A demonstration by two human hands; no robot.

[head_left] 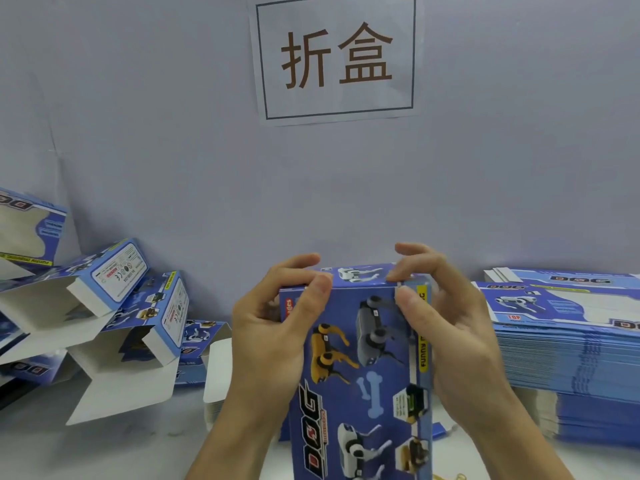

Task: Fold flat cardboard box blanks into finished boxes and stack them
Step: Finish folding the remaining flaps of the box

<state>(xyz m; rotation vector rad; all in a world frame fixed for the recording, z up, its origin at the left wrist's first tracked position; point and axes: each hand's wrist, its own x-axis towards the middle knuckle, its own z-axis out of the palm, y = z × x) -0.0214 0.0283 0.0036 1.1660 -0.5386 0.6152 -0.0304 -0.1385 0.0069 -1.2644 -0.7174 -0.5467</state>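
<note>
Blanks (568, 348) stacked high on your right, finished boxes (117, 306) heaped loosely on your left and likely to slide. The box (360, 368) stands upright at centre. Left hand (273, 327) and right hand (446, 327) both pinch its top corners. Squeeze unevenly and that top flap may crease or pop open.

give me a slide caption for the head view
Both hands close a blue box between blanks and boxes.

You're at a packing workstation: a box-folding sign (335, 57) above your hands, flat box blanks (568, 344) stacked right, folded boxes (117, 299) piled left.
</note>
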